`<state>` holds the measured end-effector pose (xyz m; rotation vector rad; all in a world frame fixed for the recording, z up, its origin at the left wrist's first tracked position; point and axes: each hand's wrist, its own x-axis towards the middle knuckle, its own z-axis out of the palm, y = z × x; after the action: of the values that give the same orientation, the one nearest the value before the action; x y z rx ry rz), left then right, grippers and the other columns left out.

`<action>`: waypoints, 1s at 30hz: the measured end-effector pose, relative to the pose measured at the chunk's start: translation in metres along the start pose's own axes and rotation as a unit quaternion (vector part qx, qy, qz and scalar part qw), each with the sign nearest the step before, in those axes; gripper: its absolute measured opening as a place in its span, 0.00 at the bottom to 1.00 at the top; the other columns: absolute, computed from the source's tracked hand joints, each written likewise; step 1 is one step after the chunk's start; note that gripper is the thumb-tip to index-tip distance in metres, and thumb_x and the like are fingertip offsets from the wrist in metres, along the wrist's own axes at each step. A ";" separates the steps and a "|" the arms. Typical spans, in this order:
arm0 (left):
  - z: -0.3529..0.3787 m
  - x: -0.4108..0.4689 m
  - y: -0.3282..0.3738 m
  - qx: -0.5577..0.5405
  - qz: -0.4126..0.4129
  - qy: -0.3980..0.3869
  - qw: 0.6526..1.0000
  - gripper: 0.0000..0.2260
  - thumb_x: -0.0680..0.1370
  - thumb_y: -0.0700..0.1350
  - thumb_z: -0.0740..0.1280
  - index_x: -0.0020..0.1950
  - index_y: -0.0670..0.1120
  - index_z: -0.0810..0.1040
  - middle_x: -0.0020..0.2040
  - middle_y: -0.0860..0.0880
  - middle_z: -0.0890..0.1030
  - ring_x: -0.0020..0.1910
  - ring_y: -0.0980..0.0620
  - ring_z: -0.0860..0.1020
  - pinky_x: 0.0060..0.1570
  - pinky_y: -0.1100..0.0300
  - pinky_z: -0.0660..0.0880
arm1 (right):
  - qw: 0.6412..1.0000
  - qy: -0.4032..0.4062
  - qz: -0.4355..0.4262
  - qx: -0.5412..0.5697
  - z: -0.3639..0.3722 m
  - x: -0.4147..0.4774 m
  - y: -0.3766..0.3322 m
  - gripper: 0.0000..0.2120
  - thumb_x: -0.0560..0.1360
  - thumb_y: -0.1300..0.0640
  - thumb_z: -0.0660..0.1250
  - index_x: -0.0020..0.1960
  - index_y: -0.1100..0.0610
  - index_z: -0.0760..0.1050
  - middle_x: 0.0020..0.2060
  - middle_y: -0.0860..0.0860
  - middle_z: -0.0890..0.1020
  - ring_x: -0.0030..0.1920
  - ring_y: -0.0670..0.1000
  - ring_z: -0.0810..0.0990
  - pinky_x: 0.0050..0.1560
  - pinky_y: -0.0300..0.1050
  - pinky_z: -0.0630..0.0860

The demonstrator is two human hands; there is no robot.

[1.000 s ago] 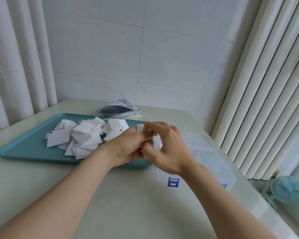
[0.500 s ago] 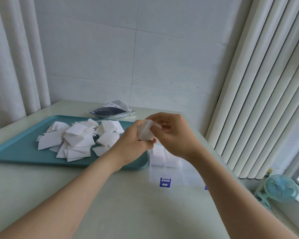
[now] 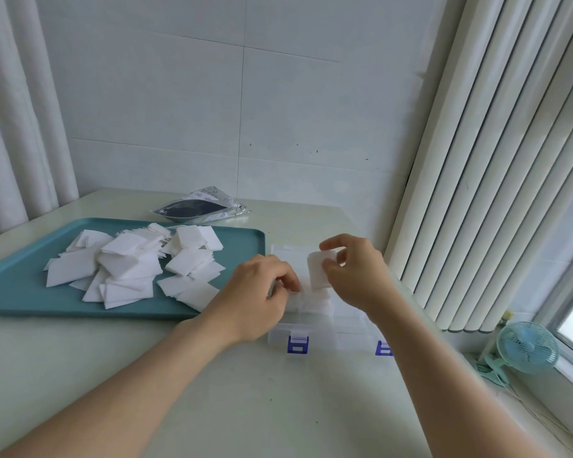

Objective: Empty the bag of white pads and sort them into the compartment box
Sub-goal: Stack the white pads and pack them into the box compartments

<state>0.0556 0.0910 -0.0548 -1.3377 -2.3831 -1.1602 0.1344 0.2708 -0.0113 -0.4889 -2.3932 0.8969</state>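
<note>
White pads [image 3: 129, 269] lie in a loose heap on the teal tray [image 3: 10, 292], which sits on the left part of the pale table [image 3: 229, 408]. Behind the tray, near the tiled wall, the emptied bag [image 3: 199, 208] lies flat on the table, dark in its middle with a clear printed rim. Just right of the tray stands the clear compartment box [image 3: 344, 332], its two blue latches [image 3: 297, 344] facing the person; some white pads already sit in the compartments under the hands, though which compartments exactly is hard to tell through the clear plastic. The right hand [image 3: 358, 276] is raised above the box, its fingers pinched around a small stack of pads [image 3: 320, 269] held upright. The left hand [image 3: 255, 299] rests low at the box's left edge, fingers curled down onto the pads inside; whether they grip anything I cannot tell. Both bare forearms reach in from the bottom of the view. Vertical blinds [image 3: 493, 160] hang on the right, and a small pale blue fan [image 3: 526, 347] stands on the sill below them.
</note>
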 end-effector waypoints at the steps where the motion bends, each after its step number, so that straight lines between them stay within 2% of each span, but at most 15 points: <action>1: 0.000 0.000 -0.001 0.000 0.000 -0.002 1.000 0.14 0.79 0.37 0.63 0.47 0.55 0.83 0.49 0.59 0.82 0.55 0.59 0.75 0.54 0.64 0.70 | 1.000 0.016 0.004 -0.004 -0.001 0.001 0.001 0.14 0.80 0.63 0.62 0.61 0.52 0.79 0.43 0.53 0.81 0.39 0.48 0.79 0.30 0.33 0.73; 4: 0.002 0.000 -0.001 0.004 -0.002 -0.017 1.000 0.15 0.78 0.37 0.63 0.48 0.55 0.83 0.50 0.57 0.81 0.55 0.60 0.73 0.55 0.62 0.69 | 0.997 0.059 0.031 -0.035 -0.010 0.005 0.007 0.16 0.79 0.64 0.59 0.63 0.54 0.77 0.48 0.50 0.78 0.55 0.57 0.78 0.48 0.49 0.80; 6: 0.003 0.000 0.000 0.007 -0.006 -0.026 1.000 0.16 0.78 0.38 0.60 0.51 0.56 0.83 0.51 0.57 0.79 0.56 0.59 0.72 0.58 0.57 0.70 | 0.995 0.043 0.042 -0.082 -0.014 0.003 0.010 0.17 0.78 0.64 0.59 0.64 0.55 0.76 0.46 0.48 0.75 0.58 0.59 0.76 0.53 0.55 0.80; 8: 0.002 0.000 0.002 0.011 -0.010 -0.049 0.999 0.22 0.75 0.40 0.54 0.59 0.59 0.81 0.54 0.57 0.76 0.58 0.57 0.70 0.62 0.54 0.68 | 0.992 0.000 0.045 -0.121 -0.015 -0.001 0.010 0.18 0.77 0.64 0.59 0.64 0.56 0.74 0.48 0.48 0.74 0.59 0.57 0.75 0.56 0.56 0.79; 11: 0.001 0.001 0.004 0.049 -0.010 -0.100 0.994 0.29 0.78 0.38 0.52 0.71 0.64 0.74 0.63 0.60 0.69 0.64 0.56 0.64 0.67 0.54 0.60 | 0.989 -0.046 0.061 -0.123 -0.012 -0.001 0.013 0.17 0.75 0.62 0.60 0.64 0.55 0.73 0.51 0.52 0.78 0.55 0.53 0.73 0.50 0.49 0.78; 14: 0.002 0.001 0.005 0.081 -0.013 -0.128 0.988 0.28 0.80 0.39 0.53 0.71 0.67 0.74 0.66 0.63 0.66 0.65 0.57 0.60 0.69 0.51 0.57 | 0.984 -0.066 0.081 -0.147 -0.013 -0.001 0.016 0.18 0.75 0.61 0.63 0.65 0.57 0.74 0.54 0.52 0.76 0.55 0.52 0.71 0.47 0.44 0.72; 17: 0.004 0.002 0.003 0.090 -0.016 -0.133 0.987 0.23 0.81 0.49 0.51 0.69 0.68 0.75 0.66 0.65 0.68 0.66 0.57 0.60 0.69 0.49 0.58 | 0.983 -0.030 0.098 -0.155 -0.011 0.000 0.016 0.18 0.71 0.65 0.65 0.60 0.68 0.78 0.54 0.65 0.81 0.53 0.63 0.79 0.45 0.60 0.80; 19: 0.005 0.002 0.003 0.096 -0.016 -0.131 0.987 0.20 0.83 0.49 0.53 0.69 0.68 0.75 0.65 0.65 0.69 0.66 0.57 0.60 0.69 0.48 0.58 | 0.984 -0.011 0.093 -0.152 -0.009 0.002 0.017 0.12 0.67 0.67 0.66 0.48 0.72 0.80 0.44 0.69 0.81 0.48 0.70 0.77 0.37 0.62 0.80; 20: 0.005 0.002 0.003 0.096 -0.016 -0.128 0.987 0.20 0.84 0.50 0.54 0.69 0.67 0.76 0.65 0.65 0.69 0.66 0.57 0.60 0.69 0.49 0.59 | 0.984 -0.009 0.091 -0.153 -0.008 0.003 0.017 0.08 0.66 0.67 0.67 0.43 0.71 0.80 0.39 0.68 0.81 0.45 0.70 0.77 0.34 0.49 0.60; 21: 0.006 0.002 0.003 0.096 -0.016 -0.127 0.987 0.20 0.83 0.51 0.53 0.69 0.67 0.76 0.64 0.65 0.70 0.65 0.57 0.60 0.69 0.49 0.59 | 0.984 -0.011 0.089 -0.156 -0.007 0.004 0.018 0.07 0.66 0.67 0.69 0.42 0.70 0.81 0.37 0.66 0.83 0.44 0.67 0.80 0.50 0.65 0.75; 23: 0.006 0.001 0.004 0.093 -0.020 -0.124 0.988 0.22 0.80 0.54 0.50 0.68 0.67 0.76 0.64 0.65 0.70 0.65 0.57 0.60 0.68 0.50 0.59 | 0.981 -0.021 0.085 -0.173 -0.008 0.005 0.019 0.08 0.67 0.63 0.73 0.43 0.68 0.83 0.37 0.61 0.85 0.45 0.59 0.83 0.39 0.57 0.84; 24: 0.007 0.001 0.004 0.092 -0.020 -0.121 0.988 0.23 0.79 0.55 0.49 0.68 0.67 0.77 0.63 0.65 0.70 0.64 0.57 0.61 0.68 0.51 0.59 | 0.979 -0.025 0.080 -0.184 -0.009 0.005 0.019 0.09 0.68 0.60 0.74 0.41 0.67 0.82 0.33 0.60 0.84 0.42 0.58 0.82 0.37 0.53 0.83; 26: 0.007 0.000 0.005 0.092 -0.014 -0.109 0.990 0.24 0.78 0.56 0.49 0.67 0.66 0.78 0.62 0.66 0.71 0.64 0.58 0.61 0.67 0.52 0.60 | 0.976 -0.034 0.071 -0.205 -0.007 0.005 0.020 0.16 0.73 0.56 0.72 0.33 0.64 0.72 0.26 0.55 0.74 0.34 0.56 0.74 0.29 0.47 0.72; 28: 0.008 -0.001 0.004 0.091 0.000 -0.092 0.992 0.23 0.79 0.55 0.50 0.66 0.64 0.79 0.61 0.65 0.74 0.63 0.58 0.63 0.67 0.53 0.60 | 0.974 -0.028 0.065 -0.215 -0.003 0.004 0.022 0.21 0.78 0.55 0.66 0.31 0.59 0.62 0.27 0.53 0.66 0.30 0.54 0.66 0.28 0.43 0.60; 30: 0.006 -0.003 0.002 0.083 0.024 -0.063 0.994 0.20 0.80 0.53 0.53 0.63 0.61 0.82 0.59 0.64 0.76 0.62 0.58 0.65 0.66 0.54 0.62 | 0.973 -0.016 0.052 -0.226 0.001 0.002 0.020 0.21 0.79 0.54 0.63 0.32 0.58 0.60 0.30 0.54 0.67 0.32 0.56 0.69 0.29 0.43 0.58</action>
<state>0.0601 0.0940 -0.0594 -1.4429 -2.4554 -0.8676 0.1353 0.2860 -0.0249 -0.7802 -2.6250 0.3921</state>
